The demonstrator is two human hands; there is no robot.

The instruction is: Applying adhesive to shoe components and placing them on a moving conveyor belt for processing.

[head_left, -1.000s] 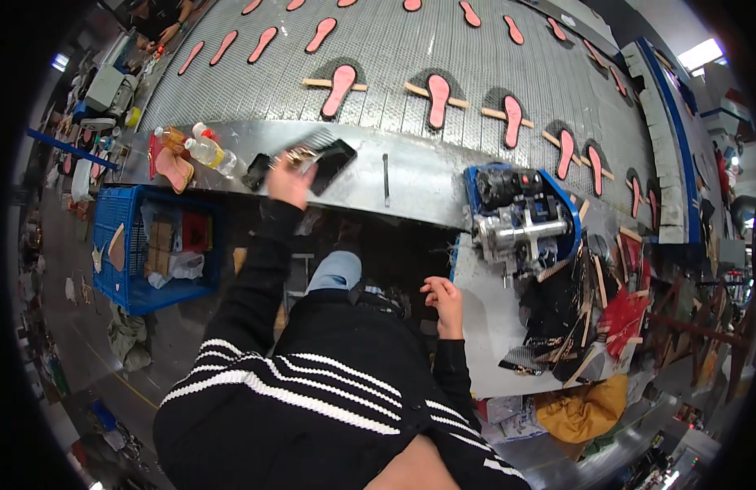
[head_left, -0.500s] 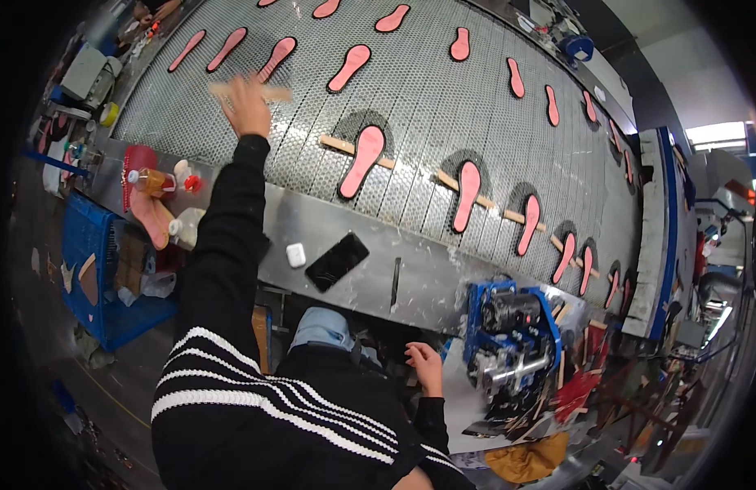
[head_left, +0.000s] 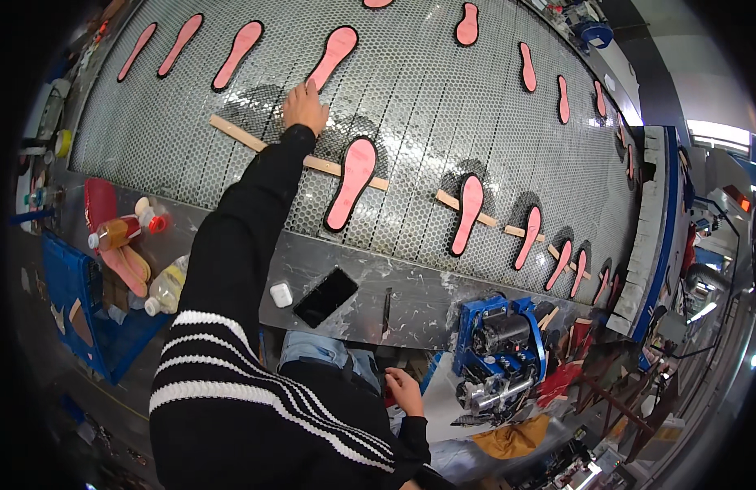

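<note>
My left hand reaches far out over a grey perforated belt, palm down, fingertips at the lower end of a pink insole with a black rim. A long wooden strip lies on the belt under my black sleeve, running right beneath another pink insole. My right hand rests low by my lap, loosely curled, with nothing in it. Several more pink insoles lie in rows across the belt.
On the metal ledge in front of the belt lie a black phone and a small white case. Bottles and pink insoles stand at the left above a blue crate. A blue machine sits at the right.
My left arm went from the metal ledge by the phone far out onto the belt, then right to the insole. The wooden strip now lies on the belt. The right hand stayed low.
</note>
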